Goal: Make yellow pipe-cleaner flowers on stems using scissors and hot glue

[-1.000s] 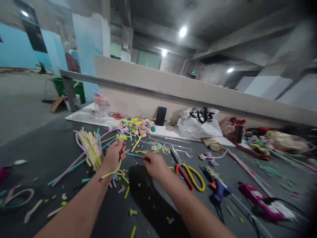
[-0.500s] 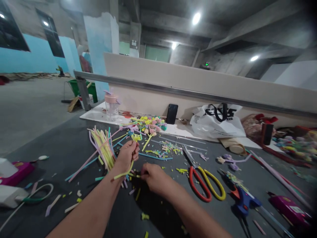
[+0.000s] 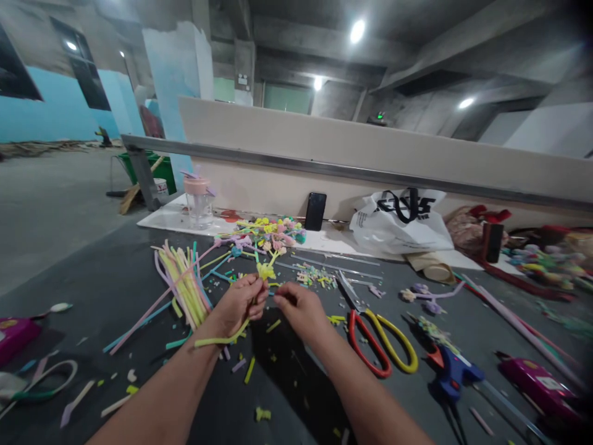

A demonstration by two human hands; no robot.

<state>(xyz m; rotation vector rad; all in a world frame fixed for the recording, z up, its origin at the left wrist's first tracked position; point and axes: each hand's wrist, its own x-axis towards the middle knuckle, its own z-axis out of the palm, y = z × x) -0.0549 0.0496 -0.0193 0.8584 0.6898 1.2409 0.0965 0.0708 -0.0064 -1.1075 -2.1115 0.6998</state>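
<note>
A yellow fuzzy stick (image 3: 222, 339) is held in the left hand (image 3: 241, 303), near the middle of the frame. The fingers (image 3: 257, 295) of that hand are closed tight on it. A small yellow flower shape (image 3: 265, 271) sits at the top end of the stick and pokes up just above the fingertips. The rest of the stick hangs out below the hand and bends toward the lower left, above the table (image 3: 111, 278).

The right hand (image 3: 301, 309) is held just beside the left one. Its fingers (image 3: 282, 299) are pinched together close to the flower end. Whether something small is pinched there cannot be told.

A bunch of fuzzy sticks (image 3: 183, 287), yellow, pink and blue, lies on the table left of the left hand. Scissors (image 3: 377, 340) with one red and one yellow handle lie right of the right hand. A blue glue gun (image 3: 454, 371) lies further right. Little cut bits (image 3: 250, 369) are scattered over the table below the hands. A heap of small made flowers (image 3: 269, 232) lies above the hands, and a black phone (image 3: 315, 211) is leaned on the wall behind.
</note>
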